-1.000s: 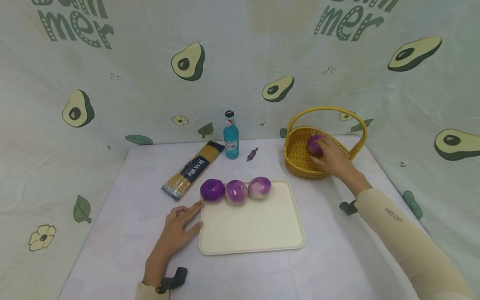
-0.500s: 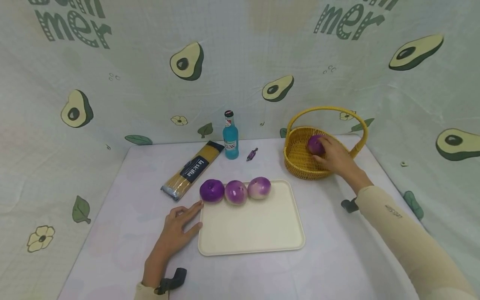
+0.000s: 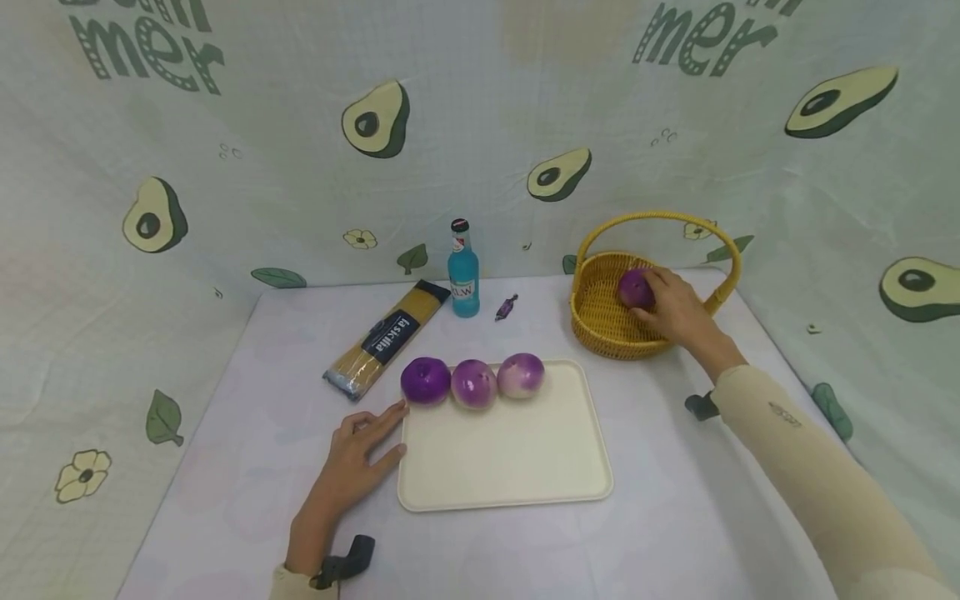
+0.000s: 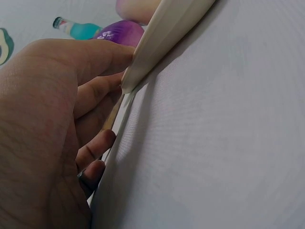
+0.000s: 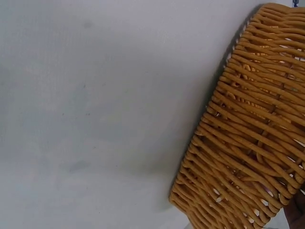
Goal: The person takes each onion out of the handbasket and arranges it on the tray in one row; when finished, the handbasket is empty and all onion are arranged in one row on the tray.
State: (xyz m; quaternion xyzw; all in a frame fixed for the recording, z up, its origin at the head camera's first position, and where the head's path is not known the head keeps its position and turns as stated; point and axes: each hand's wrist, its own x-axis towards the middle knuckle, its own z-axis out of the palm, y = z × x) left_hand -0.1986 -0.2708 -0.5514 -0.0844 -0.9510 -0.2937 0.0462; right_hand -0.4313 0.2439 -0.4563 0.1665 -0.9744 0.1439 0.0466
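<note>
In the head view, my right hand (image 3: 678, 312) reaches over the near right rim of a yellow wicker basket (image 3: 615, 340). Its fingers and thumb grip a purple onion (image 3: 635, 289) inside from the right. The right wrist view shows the basket's woven side (image 5: 243, 124), with a sliver of the hand at the edge; the onion is hidden there. My left hand (image 3: 356, 462) rests at the left edge of a cream tray (image 3: 510, 458), fingers spread, thumb and fingertips touching its rim (image 4: 152, 52). Three purple-and-white onions (image 3: 474, 384) sit in a row along the tray's far edge.
A pasta packet (image 3: 387, 340) lies slantwise behind the tray's left corner. Beside it stand a blue bottle (image 3: 464, 275) and, lying flat, a purple wrapped candy (image 3: 506, 307). The basket's tall handle (image 3: 660, 217) arches above it. A printed cloth (image 3: 480, 125) hangs behind the table.
My right hand has shifted slightly right, and its thumb has come in against the purple onion. More of the onion shows. The left hand and the tray stay put.
</note>
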